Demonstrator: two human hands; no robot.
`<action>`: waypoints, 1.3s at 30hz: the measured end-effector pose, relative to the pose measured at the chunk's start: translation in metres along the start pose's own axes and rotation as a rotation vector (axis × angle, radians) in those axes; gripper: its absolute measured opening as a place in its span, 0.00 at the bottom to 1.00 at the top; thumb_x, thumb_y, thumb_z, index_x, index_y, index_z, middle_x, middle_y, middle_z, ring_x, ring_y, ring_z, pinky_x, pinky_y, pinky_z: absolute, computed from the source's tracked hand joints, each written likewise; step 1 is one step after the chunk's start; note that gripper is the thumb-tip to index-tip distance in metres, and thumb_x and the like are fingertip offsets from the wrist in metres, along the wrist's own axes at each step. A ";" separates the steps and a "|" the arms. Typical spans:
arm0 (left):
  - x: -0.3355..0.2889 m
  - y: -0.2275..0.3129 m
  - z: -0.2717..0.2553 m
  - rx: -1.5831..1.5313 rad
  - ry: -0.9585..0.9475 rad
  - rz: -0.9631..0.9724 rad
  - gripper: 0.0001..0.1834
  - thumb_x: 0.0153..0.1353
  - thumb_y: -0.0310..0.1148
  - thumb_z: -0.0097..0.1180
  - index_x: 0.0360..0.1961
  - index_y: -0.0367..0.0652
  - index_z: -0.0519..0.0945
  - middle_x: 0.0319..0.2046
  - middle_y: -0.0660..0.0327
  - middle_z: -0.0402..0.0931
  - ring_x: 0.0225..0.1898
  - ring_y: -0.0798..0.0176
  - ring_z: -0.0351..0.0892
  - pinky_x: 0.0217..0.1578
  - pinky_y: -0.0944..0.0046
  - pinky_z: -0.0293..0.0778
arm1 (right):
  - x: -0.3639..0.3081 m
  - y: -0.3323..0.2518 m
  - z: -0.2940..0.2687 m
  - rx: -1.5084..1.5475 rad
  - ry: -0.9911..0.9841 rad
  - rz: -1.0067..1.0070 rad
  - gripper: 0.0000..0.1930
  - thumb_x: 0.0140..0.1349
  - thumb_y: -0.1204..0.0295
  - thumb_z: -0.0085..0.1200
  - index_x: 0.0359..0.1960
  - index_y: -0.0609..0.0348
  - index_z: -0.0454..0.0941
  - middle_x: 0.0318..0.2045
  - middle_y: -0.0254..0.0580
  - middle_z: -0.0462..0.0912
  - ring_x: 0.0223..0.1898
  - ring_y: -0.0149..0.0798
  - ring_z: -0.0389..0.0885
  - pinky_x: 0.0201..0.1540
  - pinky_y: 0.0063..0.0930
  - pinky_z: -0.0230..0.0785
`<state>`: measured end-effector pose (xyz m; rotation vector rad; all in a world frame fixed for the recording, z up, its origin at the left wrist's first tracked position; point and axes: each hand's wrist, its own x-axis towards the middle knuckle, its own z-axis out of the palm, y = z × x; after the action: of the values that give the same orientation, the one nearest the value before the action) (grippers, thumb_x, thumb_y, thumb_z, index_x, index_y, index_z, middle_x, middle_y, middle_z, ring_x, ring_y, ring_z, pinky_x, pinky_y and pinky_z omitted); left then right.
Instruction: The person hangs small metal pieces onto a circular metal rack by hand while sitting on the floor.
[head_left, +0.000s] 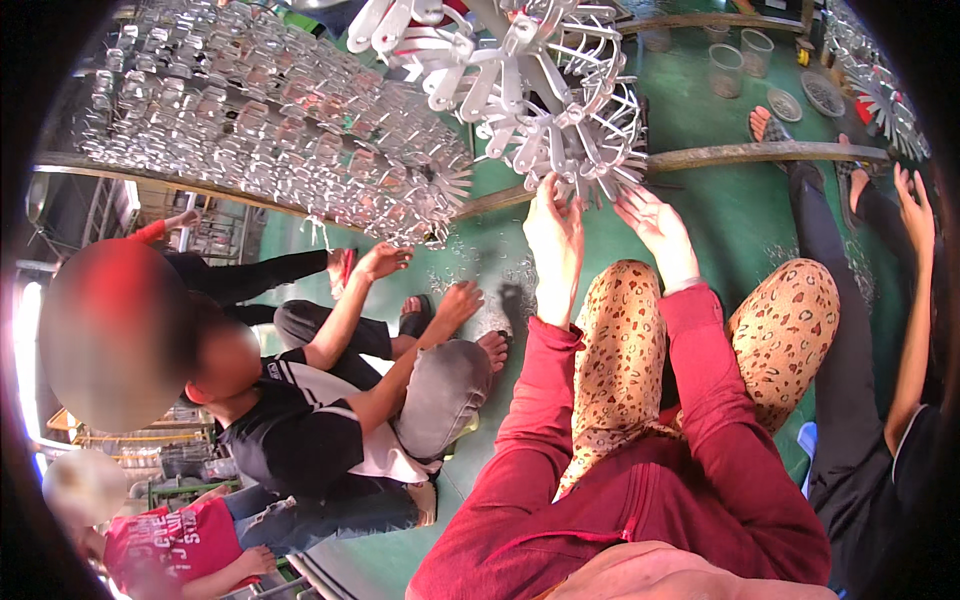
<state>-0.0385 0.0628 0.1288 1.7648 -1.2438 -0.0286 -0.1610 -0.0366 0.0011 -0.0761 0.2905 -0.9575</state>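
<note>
A hanging cluster of flat grey handle-shaped pieces (540, 90) fans out in tiers at the top centre; the pieces have rounded ends, and some show holes. Just under its lower end, my left hand (556, 240) is raised with fingers bent together at the lowest pieces. Whatever lies between those fingertips is too small to make out. To its right, my right hand (655, 225) has its fingers stretched out and apart, the tips close to the cluster's lower right edge. Nothing shows in that palm.
Rows of shiny clear-looking pieces (250, 120) hang at the left. A curved rail (740, 155) runs across. Co-workers sit on both sides; one person's hand (385, 260) is raised at left, another hand (913, 205) at far right. Plastic tubs (727, 70) and bowls (823, 93) stand beyond on the green floor.
</note>
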 end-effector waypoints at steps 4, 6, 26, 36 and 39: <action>0.003 -0.003 0.004 0.010 0.041 0.063 0.19 0.52 0.24 0.59 0.46 0.38 0.72 0.27 0.53 0.74 0.24 0.60 0.76 0.27 0.64 0.72 | -0.003 0.007 -0.001 -0.057 -0.134 -0.001 0.26 0.55 0.83 0.36 0.58 0.74 0.56 0.57 0.62 0.63 0.59 0.56 0.62 0.63 0.48 0.56; 0.007 0.005 0.009 -0.010 0.031 -0.015 0.15 0.52 0.24 0.58 0.41 0.36 0.70 0.26 0.53 0.75 0.25 0.61 0.77 0.27 0.64 0.72 | -0.005 0.001 -0.004 -0.090 -0.164 -0.017 0.26 0.55 0.83 0.37 0.58 0.75 0.56 0.57 0.62 0.63 0.59 0.55 0.62 0.63 0.48 0.56; 0.012 -0.006 0.022 -0.099 0.155 -0.057 0.12 0.50 0.19 0.53 0.36 0.38 0.68 0.26 0.53 0.77 0.28 0.57 0.80 0.30 0.63 0.73 | -0.014 -0.003 0.017 -0.249 -0.024 -0.038 0.19 0.59 0.82 0.46 0.53 0.74 0.61 0.52 0.62 0.69 0.54 0.55 0.70 0.59 0.48 0.63; 0.004 -0.006 0.026 -0.192 0.267 0.123 0.23 0.46 0.14 0.47 0.47 0.39 0.69 0.23 0.52 0.73 0.26 0.51 0.77 0.29 0.58 0.72 | -0.017 -0.013 0.013 -0.340 -0.049 -0.016 0.23 0.59 0.82 0.45 0.57 0.72 0.58 0.56 0.55 0.66 0.59 0.47 0.65 0.64 0.42 0.56; 0.000 -0.012 0.025 -0.210 0.274 0.121 0.26 0.46 0.13 0.46 0.50 0.40 0.69 0.23 0.52 0.73 0.25 0.51 0.76 0.29 0.58 0.72 | -0.016 -0.012 0.014 -0.339 -0.032 -0.013 0.24 0.58 0.84 0.44 0.58 0.72 0.55 0.57 0.56 0.64 0.59 0.52 0.63 0.64 0.45 0.55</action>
<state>-0.0419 0.0467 0.1069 1.4562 -1.1023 0.1425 -0.1753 -0.0320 0.0202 -0.4039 0.4212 -0.9116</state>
